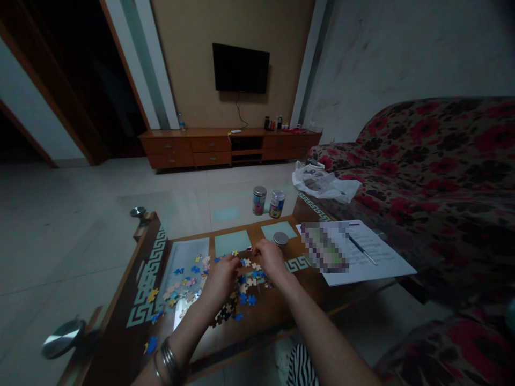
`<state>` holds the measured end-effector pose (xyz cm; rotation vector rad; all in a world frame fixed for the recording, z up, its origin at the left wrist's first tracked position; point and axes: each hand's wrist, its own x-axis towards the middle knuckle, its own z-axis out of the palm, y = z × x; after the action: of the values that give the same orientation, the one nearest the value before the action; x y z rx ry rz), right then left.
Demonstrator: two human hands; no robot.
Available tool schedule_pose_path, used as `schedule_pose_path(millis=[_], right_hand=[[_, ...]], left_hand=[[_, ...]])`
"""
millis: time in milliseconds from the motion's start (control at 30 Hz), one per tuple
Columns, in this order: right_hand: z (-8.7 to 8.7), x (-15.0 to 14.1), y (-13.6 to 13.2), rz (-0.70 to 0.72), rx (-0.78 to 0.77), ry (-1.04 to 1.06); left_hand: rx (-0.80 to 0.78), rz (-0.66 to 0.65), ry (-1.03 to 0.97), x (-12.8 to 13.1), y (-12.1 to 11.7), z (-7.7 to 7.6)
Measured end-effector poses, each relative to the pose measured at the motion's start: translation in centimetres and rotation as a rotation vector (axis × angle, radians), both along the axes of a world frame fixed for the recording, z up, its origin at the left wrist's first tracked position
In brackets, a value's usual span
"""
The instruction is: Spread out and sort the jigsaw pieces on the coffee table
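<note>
Several loose jigsaw pieces (pixel 189 284), blue, yellow and pale, lie scattered on a glass-topped coffee table (pixel 145 268). My left hand (pixel 220 277) rests among them with fingers curled down over a piece I cannot make out. My right hand (pixel 271 258) is just to its right, fingers bent and pinching at the pieces near the table's middle. The two hands almost touch. Bangles (pixel 169 362) circle my left wrist.
A round metal lid (pixel 280 238) lies beyond my right hand. Two small tins (pixel 266 202) stand at the table's far edge. Paper sheets with a pen (pixel 362 249) lie at the right. A floral sofa (pixel 434 161) with a plastic bag (pixel 325 183) is at right; a TV cabinet (pixel 229 147) stands far back.
</note>
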<state>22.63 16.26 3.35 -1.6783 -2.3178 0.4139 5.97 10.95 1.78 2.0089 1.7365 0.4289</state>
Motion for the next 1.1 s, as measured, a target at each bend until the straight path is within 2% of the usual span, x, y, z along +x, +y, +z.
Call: schedule_pose_path(millis=[200, 367, 467, 667, 767, 933, 1100], right_hand=[[0.8, -0.7, -1.6, -0.047, -0.04, -0.123], [1.4, -1.3, -2.4, -0.078, -0.056, -0.18], [1.3, -1.2, -2.3, -0.08, -0.066, -0.178], [1.1, -0.8, -2.0, -0.098, -0.056, -0.151], [1.3, -0.7, -2.0, -0.11, -0.041, -0.139], [1.5, -0.1, -2.3, -0.055, -0.076, -0.111], [1.3, -0.5, -2.3, -0.009, -0.038, -0.061]], left_hand=[[0.127, 0.093, 0.066, -1.6, -0.8, 0.9], [0.191, 0.007, 0.154, 0.3, 0.1, 0.9], [0.189, -0.043, 0.195, 1.6, 1.2, 0.2], [0.161, -0.028, 0.251, 2.0, 2.2, -1.0], [0.153, -0.02, 0.275, 2.0, 2.0, -0.9], [0.14, -0.014, 0.283, 1.8, 1.6, -0.3], [0.137, 0.014, 0.29, 0.9, 0.9, 0.2]])
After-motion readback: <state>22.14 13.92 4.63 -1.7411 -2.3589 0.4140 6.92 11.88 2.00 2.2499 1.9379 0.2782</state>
